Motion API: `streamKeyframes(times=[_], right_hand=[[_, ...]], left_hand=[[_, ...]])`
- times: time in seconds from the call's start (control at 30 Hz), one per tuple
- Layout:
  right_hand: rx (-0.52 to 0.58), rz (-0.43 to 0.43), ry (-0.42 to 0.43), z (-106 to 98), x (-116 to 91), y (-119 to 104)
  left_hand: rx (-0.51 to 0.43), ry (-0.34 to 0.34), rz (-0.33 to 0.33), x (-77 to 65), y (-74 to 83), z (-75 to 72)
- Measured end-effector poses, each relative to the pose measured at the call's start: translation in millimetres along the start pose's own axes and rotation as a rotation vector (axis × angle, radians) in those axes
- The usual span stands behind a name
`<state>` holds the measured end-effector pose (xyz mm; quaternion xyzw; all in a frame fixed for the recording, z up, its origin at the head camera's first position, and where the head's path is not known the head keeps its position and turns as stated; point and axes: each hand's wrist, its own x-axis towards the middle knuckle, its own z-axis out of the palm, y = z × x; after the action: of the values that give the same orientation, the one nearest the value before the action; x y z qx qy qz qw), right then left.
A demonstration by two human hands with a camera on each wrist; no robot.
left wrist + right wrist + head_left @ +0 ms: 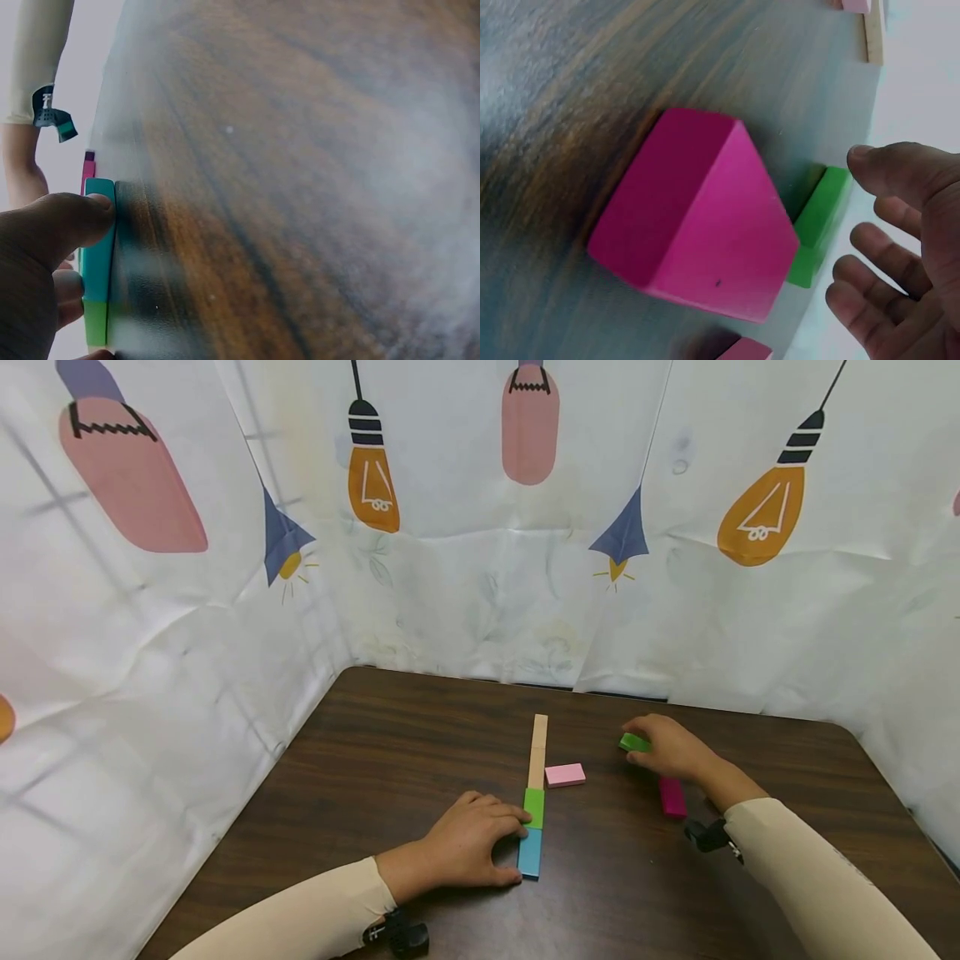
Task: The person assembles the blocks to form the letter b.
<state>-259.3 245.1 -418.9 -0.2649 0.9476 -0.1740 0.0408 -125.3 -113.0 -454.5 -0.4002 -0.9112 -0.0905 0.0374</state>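
My left fingers (510, 811), apart, touch the block row (535, 802); beside my spread right fingers (889, 259) lies a green block (820, 225); likely fetching it, I should pinch next.

Your head view is bright and even, the white lamp-printed fabric backdrop (465, 585) pale, the dark-brown wood-grain tabletop (427, 735) faintly shiny toward six o'clock. In your left wrist view, milky glare veils the tabletop at three o'clock and blurs its grain. Your right wrist view shows glare at ten o'clock, washed-out white at two, and soft shadow beside the bright-green rectangular block (821, 221).
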Motion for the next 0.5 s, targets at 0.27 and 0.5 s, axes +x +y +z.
streamKeyframes(times=[0.27,0.5], right_hand=[[-0.013,0.039,-0.007,4.3,-0.1,8.3],[0.012,0.079,-0.028,8.5,0.6,14.3]], left_hand=[[-0.004,-0.004,-0.002,0.2,-0.1,0.9],[-0.003,-0.001,0.0,-0.1,0.2,0.8]])
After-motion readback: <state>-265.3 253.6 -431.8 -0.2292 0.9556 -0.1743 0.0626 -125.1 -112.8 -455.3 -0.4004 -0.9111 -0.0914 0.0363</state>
